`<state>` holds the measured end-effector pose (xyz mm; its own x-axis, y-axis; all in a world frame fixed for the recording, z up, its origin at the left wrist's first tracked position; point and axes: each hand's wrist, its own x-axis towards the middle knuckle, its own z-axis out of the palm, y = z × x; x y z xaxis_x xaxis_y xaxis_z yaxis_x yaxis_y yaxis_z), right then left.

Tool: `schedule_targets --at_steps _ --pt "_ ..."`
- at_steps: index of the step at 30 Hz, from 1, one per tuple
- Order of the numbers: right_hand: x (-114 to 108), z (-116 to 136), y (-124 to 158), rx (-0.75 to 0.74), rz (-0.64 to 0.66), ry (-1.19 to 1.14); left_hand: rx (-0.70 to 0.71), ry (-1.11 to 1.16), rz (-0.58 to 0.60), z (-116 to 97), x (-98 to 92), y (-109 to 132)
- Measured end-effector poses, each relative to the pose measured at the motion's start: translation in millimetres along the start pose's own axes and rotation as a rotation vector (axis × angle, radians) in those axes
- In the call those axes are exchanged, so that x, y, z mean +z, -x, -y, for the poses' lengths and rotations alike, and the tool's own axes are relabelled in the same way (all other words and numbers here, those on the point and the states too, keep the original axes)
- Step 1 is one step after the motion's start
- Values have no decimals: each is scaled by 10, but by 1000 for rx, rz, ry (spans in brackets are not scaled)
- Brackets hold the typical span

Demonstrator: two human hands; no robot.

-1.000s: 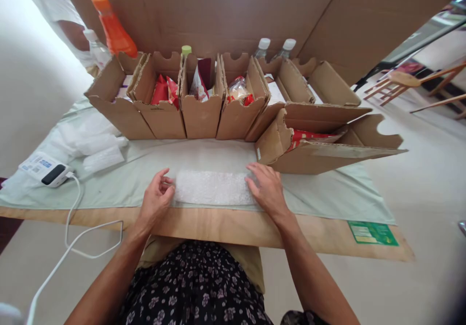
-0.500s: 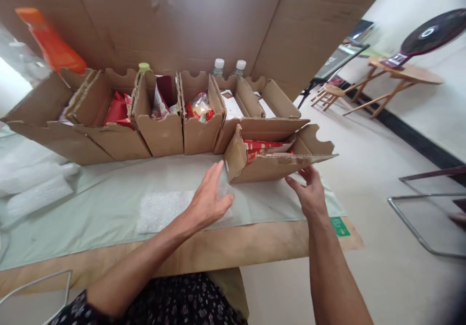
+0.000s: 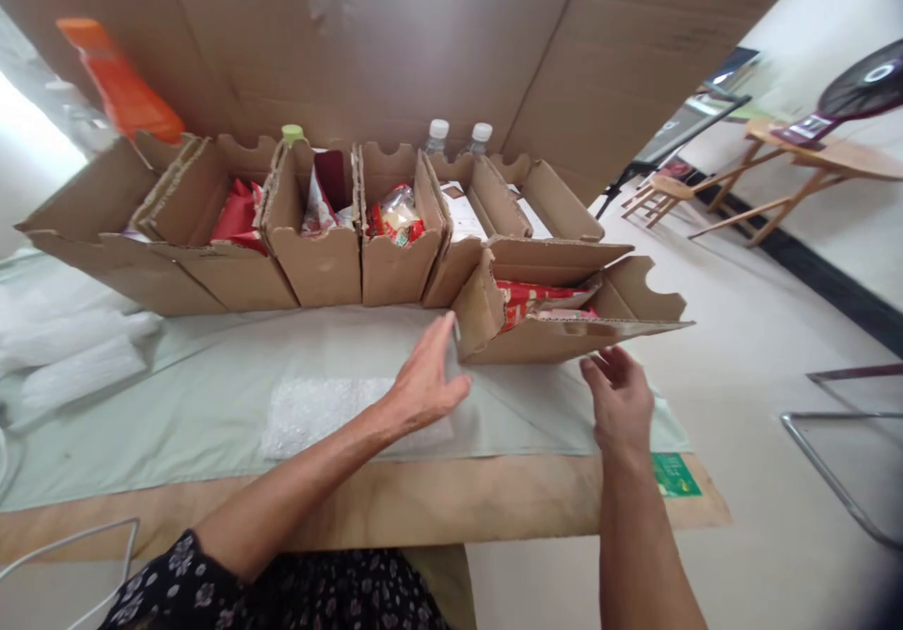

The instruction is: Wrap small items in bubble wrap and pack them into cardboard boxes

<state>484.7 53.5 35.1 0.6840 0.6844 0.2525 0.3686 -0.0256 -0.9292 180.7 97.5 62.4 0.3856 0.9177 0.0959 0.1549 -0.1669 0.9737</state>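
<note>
My left hand [image 3: 425, 381] is open, fingers together, its tips at the left front corner of a low cardboard box [image 3: 564, 338] that lies crosswise at the right. Inside that box are red snack packets [image 3: 530, 295]. My right hand [image 3: 619, 399] is open just below the box's front wall, fingers slightly curled and holding nothing. A white sheet of bubble wrap [image 3: 317, 411] lies flat on the pale green cloth [image 3: 212, 367], partly under my left forearm.
A row of open cardboard boxes [image 3: 317, 254] with packets stands behind, backed by a tall cardboard sheet [image 3: 395, 38]. An orange bottle [image 3: 119, 80] and clear bottles [image 3: 458, 136] stand at the back. Rolled bubble wrap [image 3: 71, 367] lies left. Wooden table edge [image 3: 494, 498] runs near me.
Both hands left the bubble wrap sheet and moved right to the crosswise box. My head turned right, so the scene shifted left.
</note>
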Motion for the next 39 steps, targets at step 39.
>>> schedule_targets --at_steps 39 --pt "778 443 1589 -818 831 623 22 -966 71 500 -1506 1738"
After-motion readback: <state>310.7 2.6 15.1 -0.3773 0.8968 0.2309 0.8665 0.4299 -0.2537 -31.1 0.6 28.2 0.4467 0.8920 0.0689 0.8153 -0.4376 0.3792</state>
